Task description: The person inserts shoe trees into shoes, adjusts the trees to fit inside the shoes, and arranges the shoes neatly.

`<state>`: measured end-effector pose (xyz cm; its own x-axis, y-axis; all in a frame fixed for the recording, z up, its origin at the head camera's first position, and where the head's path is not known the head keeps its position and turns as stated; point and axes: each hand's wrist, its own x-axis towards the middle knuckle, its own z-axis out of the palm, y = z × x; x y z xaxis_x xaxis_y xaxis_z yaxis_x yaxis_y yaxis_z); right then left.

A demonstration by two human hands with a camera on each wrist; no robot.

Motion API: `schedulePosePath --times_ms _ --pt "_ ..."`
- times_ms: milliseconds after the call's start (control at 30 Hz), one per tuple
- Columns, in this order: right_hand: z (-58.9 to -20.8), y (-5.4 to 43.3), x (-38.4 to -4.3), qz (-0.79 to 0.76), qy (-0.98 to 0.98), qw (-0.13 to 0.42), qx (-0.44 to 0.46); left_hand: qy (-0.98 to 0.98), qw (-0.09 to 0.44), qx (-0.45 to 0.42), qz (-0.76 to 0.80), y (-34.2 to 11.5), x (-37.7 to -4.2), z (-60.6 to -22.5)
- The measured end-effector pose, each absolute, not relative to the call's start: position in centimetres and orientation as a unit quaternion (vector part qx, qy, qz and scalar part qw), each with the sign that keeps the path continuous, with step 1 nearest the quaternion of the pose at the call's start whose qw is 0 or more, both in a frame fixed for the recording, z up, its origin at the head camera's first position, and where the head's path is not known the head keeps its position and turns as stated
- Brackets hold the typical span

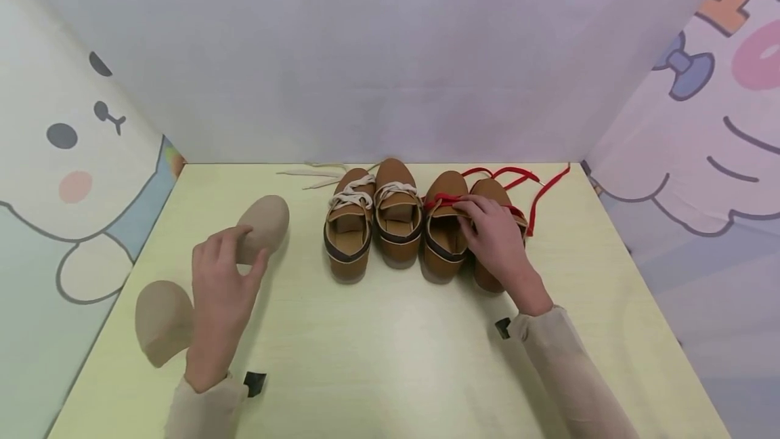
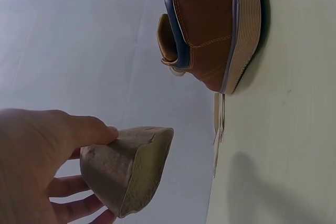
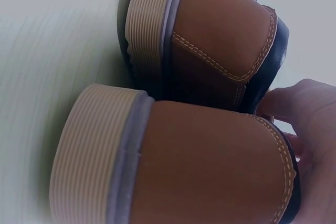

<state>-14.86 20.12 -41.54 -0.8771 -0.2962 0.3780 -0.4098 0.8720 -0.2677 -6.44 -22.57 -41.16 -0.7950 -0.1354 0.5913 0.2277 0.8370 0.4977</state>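
Holding a beige form [image 1: 269, 219] over the counter [image 1: 396, 371], the left hand [image 1: 221, 269] is left of the white-laced shoes [image 1: 349, 268]. To their right, the right hand [image 1: 496, 239] touches the red-laced shoes [image 1: 443, 267], but I cannot tell whether it grips them.

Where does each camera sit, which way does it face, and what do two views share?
Head: on the person's head, facing forward and down at four brown shoes on a pale table; left hand, right hand and sleeves show.
Left wrist: on that wrist, facing past the held beige insert toward shoes; left hand partly shows.
Right wrist: on that wrist, facing shoe heels close up; right hand partly shows at the right edge.
Head and left wrist share the held insert.
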Motion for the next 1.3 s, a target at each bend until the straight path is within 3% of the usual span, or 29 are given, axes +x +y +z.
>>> schedulePosePath --times_ms 567,1300 --pt "-41.4 20.0 -14.7 0.175 -0.954 0.164 0.182 -0.887 0.352 -0.061 -0.291 -20.0 -7.0 -41.2" --pt "-41.4 20.1 -14.8 0.181 -0.952 0.168 0.183 -0.885 0.316 -0.115 -0.322 -16.7 -7.3 -40.4"
